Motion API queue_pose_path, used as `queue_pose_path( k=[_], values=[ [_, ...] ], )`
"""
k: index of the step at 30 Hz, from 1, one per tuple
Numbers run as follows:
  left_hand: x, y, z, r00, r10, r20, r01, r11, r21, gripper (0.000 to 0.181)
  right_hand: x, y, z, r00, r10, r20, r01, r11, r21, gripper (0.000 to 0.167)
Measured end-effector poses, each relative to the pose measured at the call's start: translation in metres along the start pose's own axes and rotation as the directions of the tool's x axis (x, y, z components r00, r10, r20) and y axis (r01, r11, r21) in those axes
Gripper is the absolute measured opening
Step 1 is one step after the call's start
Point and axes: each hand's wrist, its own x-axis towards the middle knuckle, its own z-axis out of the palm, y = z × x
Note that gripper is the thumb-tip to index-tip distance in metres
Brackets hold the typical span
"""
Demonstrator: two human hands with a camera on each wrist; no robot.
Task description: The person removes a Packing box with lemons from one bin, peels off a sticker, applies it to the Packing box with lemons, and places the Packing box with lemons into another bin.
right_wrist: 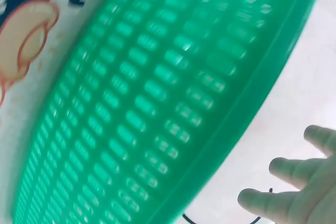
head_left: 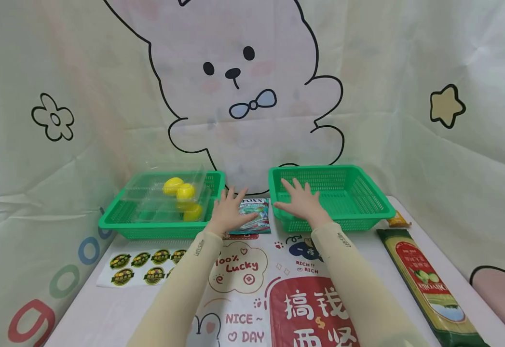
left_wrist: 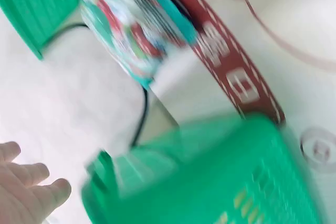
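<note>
Head view: at the far left, a green basket bears a clear plastic box with yellow lemons showing in it. In front lies a sheet of round stickers, flat on the table. The left hand is beside that basket's right end, fingers spread and holding nothing; the left wrist view shows its fingertips apart from the basket. Just past it, between the baskets, lies the candy bag.

The right hand is at the near left corner of the second basket; its fingers are also spread, with nothing in them. Further right, a small orange packet lies by the basket's end and a long pasta pack runs along the table's right side.

As a judgement, the reach is best kept high enough for both wrists to clear the rims, since a knock could shift a basket. The bag looks soft, so a wide, light grip near its middle would suit it. The box looks thin and could bend if squeezed; support from below would be kinder.
</note>
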Motion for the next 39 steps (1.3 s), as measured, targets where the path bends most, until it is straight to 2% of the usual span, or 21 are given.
queue_pose_path(
  k=[4, 6, 10, 12, 15, 17, 20, 21, 23, 24, 27, 29, 30, 34, 36, 39],
  values=[
    [-0.005, 0.01, 0.007, 0.994, 0.077, -0.077, -0.08, 0.996, -0.038, 0.086, -0.009, -0.001, 0.0, 0.998, -0.022, -0.055, 0.025, 0.999, 0.04, 0.084],
    [-0.01, 0.015, 0.009, 0.991, 0.096, -0.092, -0.102, 0.992, -0.069, 0.086, -0.015, -0.002, 0.0, 0.995, -0.037, -0.089, 0.042, 0.997, 0.061, 0.083],
    [-0.024, 0.025, 0.01, 0.99, 0.1, -0.102, -0.121, 0.968, -0.221, 0.087, -0.032, -0.001, 0.001, 0.985, -0.048, -0.168, 0.074, 0.986, 0.152, 0.08],
    [-0.032, 0.028, 0.011, 0.989, 0.098, -0.11, -0.126, 0.947, -0.295, 0.086, -0.043, 0.001, 0.002, 0.978, -0.044, -0.202, 0.091, 0.969, 0.231, 0.078],
    [-0.047, 0.03, 0.012, 0.988, 0.092, -0.12, -0.133, 0.909, -0.395, 0.083, -0.059, 0.004, 0.004, 0.968, -0.02, -0.252, 0.12, 0.914, 0.388, 0.075],
    [-0.056, 0.03, 0.013, 0.99, 0.081, -0.118, -0.126, 0.882, -0.455, 0.082, -0.067, 0.007, 0.007, 0.956, 0.013, -0.294, 0.141, 0.856, 0.498, 0.07],
    [-0.071, 0.026, 0.012, 0.992, 0.06, -0.107, -0.108, 0.837, -0.536, 0.081, -0.075, 0.011, 0.014, 0.931, 0.122, -0.345, 0.145, 0.743, 0.654, 0.059],
    [-0.076, 0.024, 0.011, 0.992, 0.058, -0.113, -0.111, 0.821, -0.559, 0.081, -0.077, 0.013, 0.017, 0.922, 0.167, -0.349, 0.14, 0.697, 0.703, 0.055],
    [-0.087, 0.017, 0.01, 0.99, 0.051, -0.129, -0.118, 0.791, -0.6, 0.081, -0.08, 0.016, 0.022, 0.91, 0.264, -0.32, 0.11, 0.591, 0.799, 0.044],
    [-0.092, 0.013, 0.009, 0.989, 0.044, -0.139, -0.121, 0.78, -0.614, 0.08, -0.081, 0.018, 0.025, 0.907, 0.308, -0.287, 0.088, 0.528, 0.845, 0.039],
    [-0.107, -0.003, 0.006, 0.987, 0.009, -0.163, -0.114, 0.751, -0.651, 0.079, -0.083, 0.023, 0.033, 0.899, 0.409, -0.155, 0.02, 0.315, 0.949, 0.024],
    [-0.116, -0.014, 0.003, 0.984, -0.015, -0.178, -0.109, 0.74, -0.663, 0.077, -0.084, 0.027, 0.038, 0.89, 0.45, -0.073, -0.025, 0.208, 0.978, 0.018],
    [-0.119, -0.02, 0.002, 0.981, -0.024, -0.191, -0.111, 0.74, -0.664, 0.076, -0.084, 0.03, 0.04, 0.883, 0.468, -0.034, -0.05, 0.167, 0.985, 0.017],
    [-0.128, -0.043, -0.007, 0.966, -0.047, -0.255, -0.135, 0.746, -0.652, 0.07, -0.083, 0.04, 0.047, 0.853, 0.517, 0.065, -0.111, 0.06, 0.992, 0.02],
    [-0.129, -0.054, -0.012, 0.958, -0.071, -0.279, -0.131, 0.756, -0.641, 0.068, -0.081, 0.043, 0.048, 0.837, 0.541, 0.086, -0.106, 0.005, 0.994, 0.022],
    [-0.129, -0.07, -0.023, 0.949, -0.113, -0.294, -0.111, 0.755, -0.647, 0.067, -0.076, 0.047, 0.048, 0.817, 0.571, 0.088, -0.067, -0.058, 0.996, 0.022]
  ],
)
